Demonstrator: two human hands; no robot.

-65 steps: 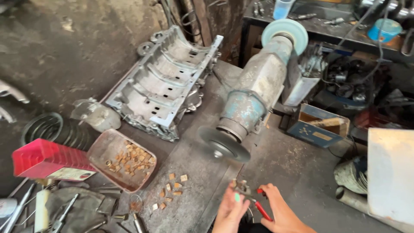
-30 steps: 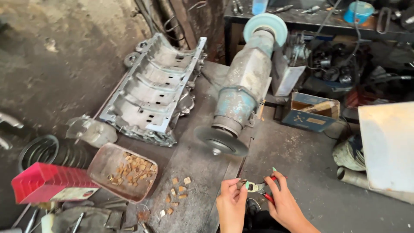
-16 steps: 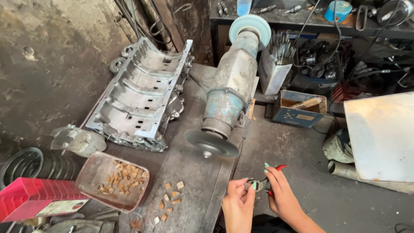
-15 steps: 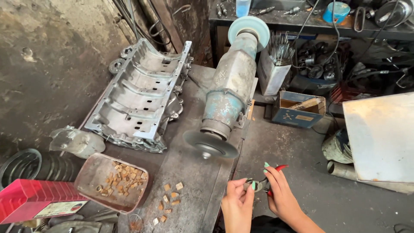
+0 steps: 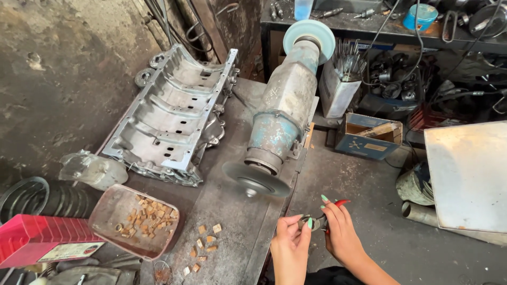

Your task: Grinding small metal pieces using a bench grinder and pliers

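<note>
My right hand (image 5: 340, 232) grips red-handled metal pliers (image 5: 323, 220) whose nose meets a small, stiff, seemingly light metal piece (image 5: 305, 224) pinched in my left hand's (image 5: 290, 240) fingertips beside the grey bench edge (image 5: 274, 232), easily dropped, best held by its rim.

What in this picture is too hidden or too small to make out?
Head view:
- Small metal part between the hands: too small, fingers cover it.
- Red-handled pliers: right hand hides most of them.
- Left hand: wrist cut off by bottom edge.
- Red box: cut off by left edge.
</note>
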